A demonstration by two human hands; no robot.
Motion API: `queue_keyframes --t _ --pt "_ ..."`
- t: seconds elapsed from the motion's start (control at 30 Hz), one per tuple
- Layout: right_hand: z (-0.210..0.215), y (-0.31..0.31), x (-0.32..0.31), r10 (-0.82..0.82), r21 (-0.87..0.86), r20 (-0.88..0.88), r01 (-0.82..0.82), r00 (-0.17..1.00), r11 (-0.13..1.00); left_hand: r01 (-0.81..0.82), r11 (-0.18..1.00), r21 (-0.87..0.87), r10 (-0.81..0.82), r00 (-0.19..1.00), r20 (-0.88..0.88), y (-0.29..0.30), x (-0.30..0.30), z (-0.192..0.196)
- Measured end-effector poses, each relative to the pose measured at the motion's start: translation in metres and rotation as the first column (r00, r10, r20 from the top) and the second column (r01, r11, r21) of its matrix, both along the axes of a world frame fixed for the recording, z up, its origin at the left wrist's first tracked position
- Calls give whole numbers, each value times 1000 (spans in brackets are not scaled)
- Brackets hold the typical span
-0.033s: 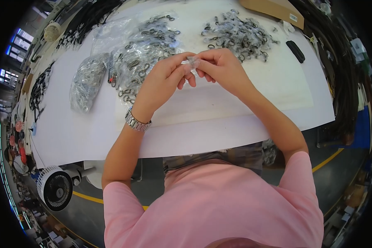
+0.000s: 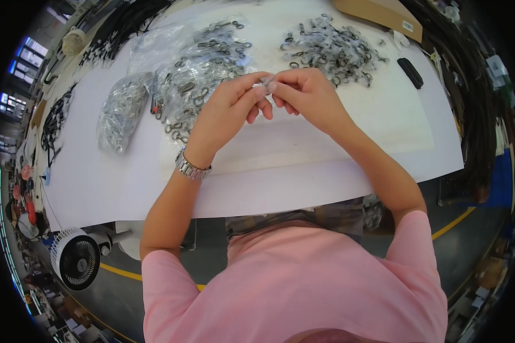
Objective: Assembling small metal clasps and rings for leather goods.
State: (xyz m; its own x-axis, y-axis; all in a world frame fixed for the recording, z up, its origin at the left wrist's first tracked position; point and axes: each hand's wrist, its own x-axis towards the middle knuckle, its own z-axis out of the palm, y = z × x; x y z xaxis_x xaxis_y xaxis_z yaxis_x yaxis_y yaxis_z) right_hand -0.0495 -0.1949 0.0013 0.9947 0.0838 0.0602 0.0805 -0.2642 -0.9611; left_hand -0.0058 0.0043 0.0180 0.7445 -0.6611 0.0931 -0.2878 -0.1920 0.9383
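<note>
Above the white table, both my hands meet fingertip to fingertip. My left hand [image 2: 233, 105] and my right hand [image 2: 306, 95] each pinch a small piece of clear plastic wrapping [image 2: 266, 86] between thumb and forefinger. Whatever lies inside it is mostly covered by the fingers. Left of the hands spreads a heap of plastic-wrapped metal clasps [image 2: 203, 71]. Beyond my right hand lies a second heap of similar clasps [image 2: 340, 48], dark metal showing through clear wrap.
A full clear plastic bag [image 2: 120, 117] sits at the left, a red-tipped tool [image 2: 155, 106] beside it. Toward the right lie a black oblong object [image 2: 409, 72] and a cardboard box [image 2: 380, 16]. Dark cords [image 2: 480, 114] line the right edge. A fan [image 2: 80, 260] stands below the table's left corner.
The fingertips have shifted slightly, and less of the clear wrapping shows between them. Both arms stay nearly where they were.
</note>
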Motion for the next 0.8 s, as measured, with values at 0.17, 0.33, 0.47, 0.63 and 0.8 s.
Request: queue_keyframes --t 0.17,0.33,0.47,0.63,0.8 --pt "0 8 -3 -26 118 -1 26 1000 993 -92 995 -22 94 991 97 -3 -1 -10" --pt "0 6 -3 53 123 -30 -49 998 991 -185 983 8 171 926 336 -6 3 -21" --pt "-5 -9 10 -30 764 -150 135 988 631 -194 980 35 194 981 0 6 14 0" --pt "-6 -21 15 -214 493 -180 276 960 825 -270 934 -234 237 958 -159 18 33 -9" --pt "-30 22 12 169 -750 407 223 897 622 -262 949 -175 239 960 -146 16 33 -11"
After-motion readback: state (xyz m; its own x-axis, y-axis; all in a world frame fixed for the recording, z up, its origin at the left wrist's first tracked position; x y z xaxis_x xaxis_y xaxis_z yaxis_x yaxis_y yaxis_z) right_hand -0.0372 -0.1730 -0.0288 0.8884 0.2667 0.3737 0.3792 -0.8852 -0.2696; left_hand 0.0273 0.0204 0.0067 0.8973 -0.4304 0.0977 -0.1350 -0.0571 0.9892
